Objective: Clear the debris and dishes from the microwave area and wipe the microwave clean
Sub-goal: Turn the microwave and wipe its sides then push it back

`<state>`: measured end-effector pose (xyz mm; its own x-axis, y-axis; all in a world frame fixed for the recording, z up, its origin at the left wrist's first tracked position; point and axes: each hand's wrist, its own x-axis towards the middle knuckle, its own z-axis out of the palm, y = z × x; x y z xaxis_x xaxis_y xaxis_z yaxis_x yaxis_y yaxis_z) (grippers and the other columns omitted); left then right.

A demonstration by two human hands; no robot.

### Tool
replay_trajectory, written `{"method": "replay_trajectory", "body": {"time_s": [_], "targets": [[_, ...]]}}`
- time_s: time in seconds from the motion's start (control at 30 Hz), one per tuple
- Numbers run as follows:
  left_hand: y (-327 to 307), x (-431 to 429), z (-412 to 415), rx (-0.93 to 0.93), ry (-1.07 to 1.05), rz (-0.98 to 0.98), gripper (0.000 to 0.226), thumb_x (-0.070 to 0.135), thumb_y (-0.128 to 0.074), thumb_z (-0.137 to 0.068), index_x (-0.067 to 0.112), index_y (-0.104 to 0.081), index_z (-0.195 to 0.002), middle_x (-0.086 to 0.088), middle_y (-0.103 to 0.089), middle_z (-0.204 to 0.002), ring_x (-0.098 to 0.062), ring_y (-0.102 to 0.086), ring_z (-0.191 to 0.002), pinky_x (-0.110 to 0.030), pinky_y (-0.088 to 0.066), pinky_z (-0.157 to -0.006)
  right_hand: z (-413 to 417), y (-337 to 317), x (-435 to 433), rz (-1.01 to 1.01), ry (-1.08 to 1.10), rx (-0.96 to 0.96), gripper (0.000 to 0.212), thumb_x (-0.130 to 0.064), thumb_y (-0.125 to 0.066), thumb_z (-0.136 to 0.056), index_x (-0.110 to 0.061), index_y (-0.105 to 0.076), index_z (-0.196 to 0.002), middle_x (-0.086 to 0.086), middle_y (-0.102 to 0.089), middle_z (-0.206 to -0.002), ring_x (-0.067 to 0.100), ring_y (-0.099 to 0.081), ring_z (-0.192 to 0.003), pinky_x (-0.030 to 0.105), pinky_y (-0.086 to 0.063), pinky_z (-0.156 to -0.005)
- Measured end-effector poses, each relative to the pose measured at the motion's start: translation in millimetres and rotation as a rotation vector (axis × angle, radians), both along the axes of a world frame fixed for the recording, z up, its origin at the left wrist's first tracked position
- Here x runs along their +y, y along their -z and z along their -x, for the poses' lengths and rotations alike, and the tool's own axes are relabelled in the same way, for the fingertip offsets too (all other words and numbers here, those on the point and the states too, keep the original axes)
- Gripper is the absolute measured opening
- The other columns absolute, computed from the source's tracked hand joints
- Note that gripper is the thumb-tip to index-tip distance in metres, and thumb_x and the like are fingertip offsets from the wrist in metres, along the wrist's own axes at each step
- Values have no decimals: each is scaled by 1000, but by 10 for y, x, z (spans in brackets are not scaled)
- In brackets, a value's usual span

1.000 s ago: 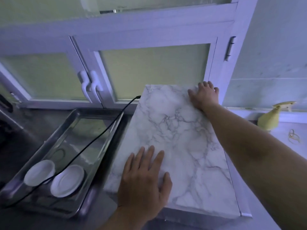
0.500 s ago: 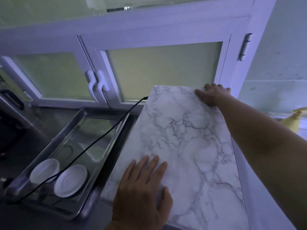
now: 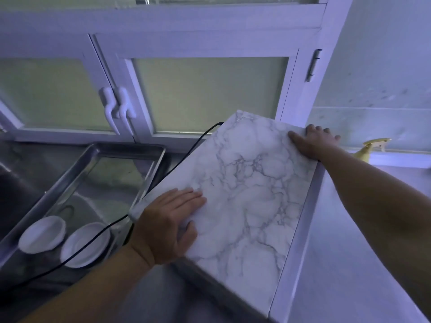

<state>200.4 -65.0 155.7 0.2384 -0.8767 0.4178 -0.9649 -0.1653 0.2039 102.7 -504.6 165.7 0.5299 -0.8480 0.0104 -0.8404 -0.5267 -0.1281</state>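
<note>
Two white bowls sit in the metal tray, and my flat left hand and gripping right hand have turned the microwave.

Marble-patterned microwave stands askew; two white dishes lie in the steel tray beside it

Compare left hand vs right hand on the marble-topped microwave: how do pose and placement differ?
Left hand lies flat, fingers straight, at the microwave top's near-left corner; right hand sits at the far-right corner. Left hand's fingers all show on top; right hand's fingers bend over the rear edge, tips hidden. Both touch the marble top.
</note>
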Motion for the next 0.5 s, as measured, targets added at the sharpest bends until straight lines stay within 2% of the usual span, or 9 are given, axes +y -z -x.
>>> {"method": "replay_trajectory", "body": {"time_s": [0.17,0.3,0.5], "targets": [[-79,124,-141,40,110,-39,52,29,-45,-83,8,-69,-125,-6,-64,-133,-22,-61,-124,-46,-47,-105,435,-13,293,-13,126,-4,90,-77,-22,-87,-11,-39,-145,15,-43,-150,33,-36,-140,60,-21,-113],[-150,219,-292,67,145,-79,56,31,-41,-83,8,-67,-126,-6,-64,-133,-24,-60,-124,-44,-45,-106,745,-57,638,-21,251,22,89,-76,-21,-89,-11,-37,-148,13,-40,-153,31,-32,-143,58,-25,-112],[-35,317,-585,83,29,-111,66,39,-31,-78,22,-63,-133,-1,-58,-142,-29,-42,-141,-48,-23,-117,1145,-68,1125,-20,405,61,89,-76,-20,-91,-11,-36,-149,14,-45,-148,32,-35,-141,57,-26,-112]]}}
